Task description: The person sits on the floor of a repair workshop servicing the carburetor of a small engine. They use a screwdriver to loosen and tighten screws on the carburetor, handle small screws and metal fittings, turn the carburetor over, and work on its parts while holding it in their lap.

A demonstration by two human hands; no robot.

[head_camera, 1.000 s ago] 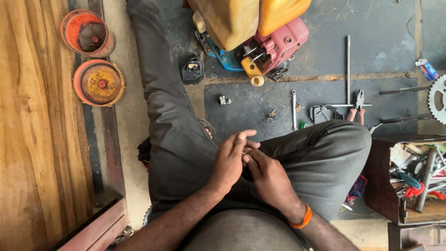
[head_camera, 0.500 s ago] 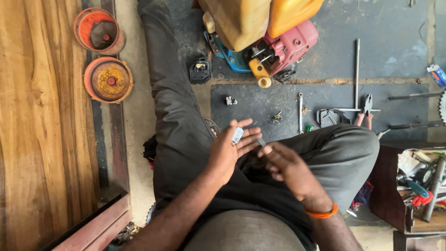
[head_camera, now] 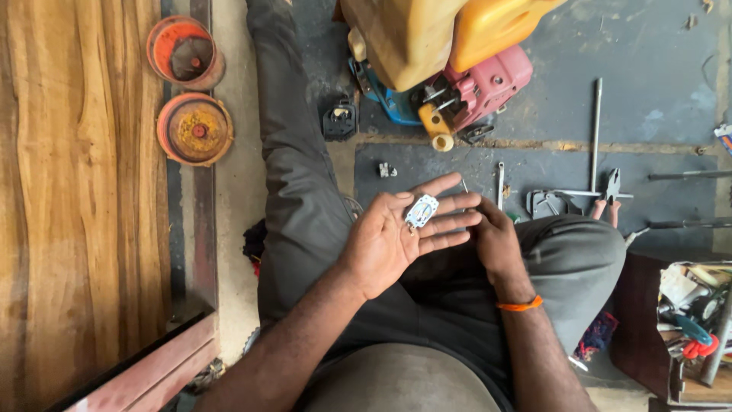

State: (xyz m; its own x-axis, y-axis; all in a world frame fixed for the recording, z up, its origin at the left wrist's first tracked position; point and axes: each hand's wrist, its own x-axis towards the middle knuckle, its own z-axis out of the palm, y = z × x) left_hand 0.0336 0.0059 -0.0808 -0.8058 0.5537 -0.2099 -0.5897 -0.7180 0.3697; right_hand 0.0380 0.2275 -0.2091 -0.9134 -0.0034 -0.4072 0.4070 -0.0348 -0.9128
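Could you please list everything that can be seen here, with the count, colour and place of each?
small plate: one, pale with blue marks, on the left palm
engine: one, pink and blue, on the floor ahead
tank: one, yellow, on top of the engine
round covers: two, orange, beside the wooden board
wooden board: one, brown, far left
long rod: one, grey, on the floor at right
pliers: one, red handles, by the right knee
box of tools: one, mixed colours, lower right
wristband: one, orange, right wrist
left hand: open, palm up
right hand: touching the left fingertips
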